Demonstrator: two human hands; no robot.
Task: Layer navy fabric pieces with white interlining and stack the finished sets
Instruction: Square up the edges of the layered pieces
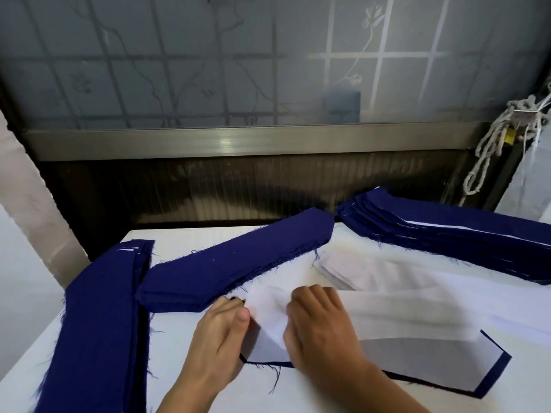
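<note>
- I am taking as my landmark the navy piece point(492, 375) lying flat at the near edge of the table point(185, 391), with a white layer already sitting inside its dark border.
- The left hand point(220, 329) is pinching the end of a white interlining strip point(417, 311) between thumb and curled fingers, just above the navy piece's left end.
- The right hand point(322, 326) is bearing on the same strip close beside it, fingers bent over the cloth. Blur is hiding the thumb, but it seems to be tucking underneath, so I am reading this as a grip.
- The strip is hanging slack over the navy piece and throwing a shadow on it, so it is not lying down yet.
- Risk: the strip is creasing between the two hands, and pressing it down like that would be trapping a fold in the set.
- Risk: both hands are working at one end, so the free end could be landing skewed across the border.
- Risk: nothing is weighting the navy piece, so a tug on the strip could be dragging it out of line.
- Risk: the loose interlining pile point(343, 269) just behind the navy piece and the middle navy stack point(238, 263) behind and left of it are sitting near the knuckles, so a wide lift could be knocking them askew. The finished stack point(447, 236), farther behind and to the right, is sitting well apart.
</note>
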